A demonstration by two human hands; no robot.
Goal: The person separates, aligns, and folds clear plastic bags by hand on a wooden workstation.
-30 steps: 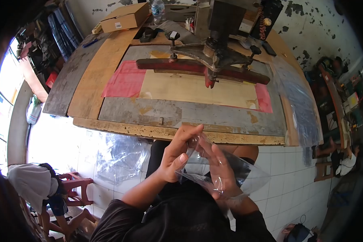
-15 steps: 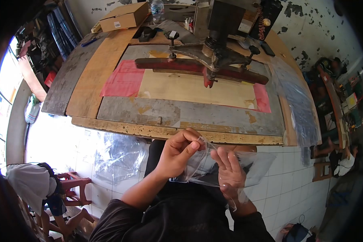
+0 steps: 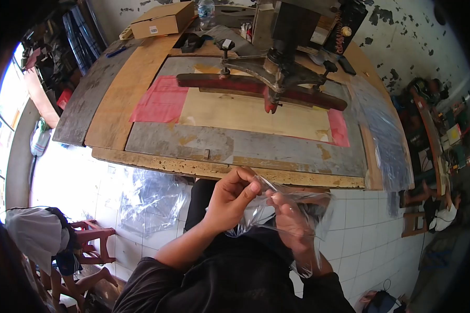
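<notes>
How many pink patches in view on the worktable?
2: left pink patch and right pink patch, one at each end of the cream sheet. The sheet or red bar may hide more.

Workshop, small, much worn; so indicated by the following. One heavy press [image 3: 290, 28], its dark red bar [image 3: 209, 81] mounted over a large wooden work table [image 3: 125, 94]. One scuffed grey bed [image 3: 167, 138], overlaid with pink and yellow sheets [image 3: 159, 99]. Clear plastic sheets [image 3: 385, 138], piled along the table's right edge; clear film [image 3: 321, 208], held by hand at the near edge. Loose plastic [image 3: 154, 201], left on the white-tiled floor [image 3: 365, 224] at left. Far wall [image 3: 391, 47], badly flaked.
</notes>
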